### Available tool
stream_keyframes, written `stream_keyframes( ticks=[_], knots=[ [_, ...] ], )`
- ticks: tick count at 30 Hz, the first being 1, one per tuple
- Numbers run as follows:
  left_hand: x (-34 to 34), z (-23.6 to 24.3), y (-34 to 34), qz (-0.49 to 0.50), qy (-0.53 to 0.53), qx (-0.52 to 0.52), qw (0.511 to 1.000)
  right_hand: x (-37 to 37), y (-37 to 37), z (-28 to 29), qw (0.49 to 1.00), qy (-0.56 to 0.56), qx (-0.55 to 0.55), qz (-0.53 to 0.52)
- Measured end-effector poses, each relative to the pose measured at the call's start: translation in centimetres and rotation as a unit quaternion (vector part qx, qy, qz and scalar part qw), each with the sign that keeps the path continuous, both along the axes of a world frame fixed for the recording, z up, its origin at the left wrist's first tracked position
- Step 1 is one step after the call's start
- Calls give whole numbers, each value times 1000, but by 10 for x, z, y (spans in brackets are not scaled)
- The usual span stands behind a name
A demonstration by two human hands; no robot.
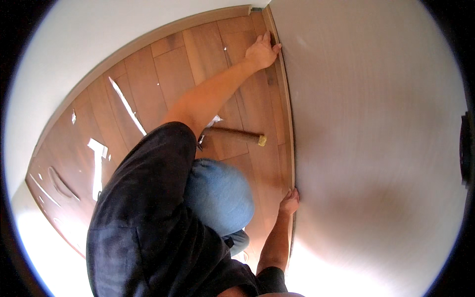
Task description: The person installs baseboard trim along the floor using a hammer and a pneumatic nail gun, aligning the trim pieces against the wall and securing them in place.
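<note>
A long wooden-coloured baseboard [287,114] runs along the foot of the smooth grey-beige wall panel on the right. At its far end, near the corner, my left hand [262,52] is on the board, with the thumb at the top edge and the fingers bent against it. Much nearer to me, my right hand [290,202] grips the same board's top edge, its fingertips by the wall panel. Both palms are turned from view. Between my arms, my bent knee in blue jeans [222,198] covers part of the floor.
On the wood-plank floor [173,69] lie a dark brown rod with a yellowish end [262,140], a long white strip [126,104], a torn white piece [98,171] and several scraps. Another baseboard [163,30] follows the curved-looking white wall. A small gap shows at the corner.
</note>
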State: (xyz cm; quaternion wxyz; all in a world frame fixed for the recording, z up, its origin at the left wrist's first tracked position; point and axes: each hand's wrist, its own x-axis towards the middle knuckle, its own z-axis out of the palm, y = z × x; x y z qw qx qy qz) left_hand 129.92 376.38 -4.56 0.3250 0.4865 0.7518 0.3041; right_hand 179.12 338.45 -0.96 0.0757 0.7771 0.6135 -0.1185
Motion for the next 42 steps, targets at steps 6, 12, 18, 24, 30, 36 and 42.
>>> stream_keyframes(
  ticks=[6, 12, 18, 24, 30, 36, 42],
  knots=[
    [5, 2, 5, -11, -12, -53, 998, -5, -4, 6, 999, -18, -2, -29],
    [2, -19, 12, -10, 27, -15, 999, -20, -34, -14, 942, 16, 232, -243],
    [-11, -8, 19, 24, -52, 73, 996, 74, -90, -68, 430, 564, 290, -642],
    [-12, -37, 22, 0, 262, 45, 964, 65, -76, -76, 456, 530, 285, -655],
    [2, -81, 25, -52, -22, 137, 989, 68, -74, -56, 439, 552, 292, -646],
    [96, -7, -66, -65, -250, -153, 954, 62, -78, -60, 443, 522, 312, -658],
    [75, -14, -65, -148, -267, -127, 944, 54, -71, -71, 473, 580, 267, -607]
  ],
)
